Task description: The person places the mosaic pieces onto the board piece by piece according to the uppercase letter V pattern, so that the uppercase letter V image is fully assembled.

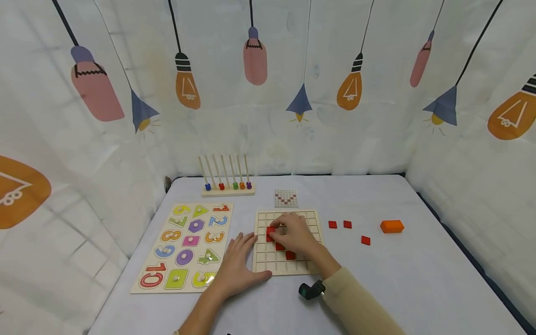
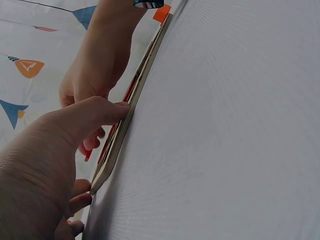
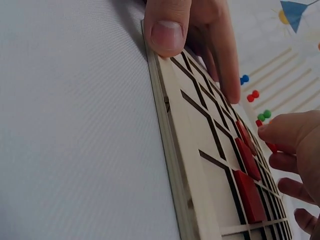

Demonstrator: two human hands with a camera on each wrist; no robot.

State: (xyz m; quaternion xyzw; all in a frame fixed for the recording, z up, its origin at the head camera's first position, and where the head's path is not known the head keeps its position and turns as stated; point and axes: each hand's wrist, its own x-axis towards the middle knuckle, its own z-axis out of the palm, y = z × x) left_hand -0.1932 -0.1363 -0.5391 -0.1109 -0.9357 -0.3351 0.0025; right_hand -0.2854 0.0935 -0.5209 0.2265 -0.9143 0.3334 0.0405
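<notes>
Board [image 1: 260, 261], left hand [image 1: 237, 265] at edges, right hand [image 1: 296, 235] probably pinching tile [image 2: 88, 155], block [image 1: 391, 226] apart.

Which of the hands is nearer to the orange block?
Right. The right hand is over the wooden grid board, left of the orange block; the left hand is farther left, at the grid board's left edge.

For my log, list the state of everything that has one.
Left hand: touching the edge of the grid board.
Right hand: pinching a red tile.
Grid board: flat, partly filled.
Seated red tiles: three visible, in a diagonal.
Loose red tiles: three, on the table.
Orange block: lying untouched.
Number board: lying flat.
Bead stand: upright, beads low.
Pattern card: lying flat.
</notes>
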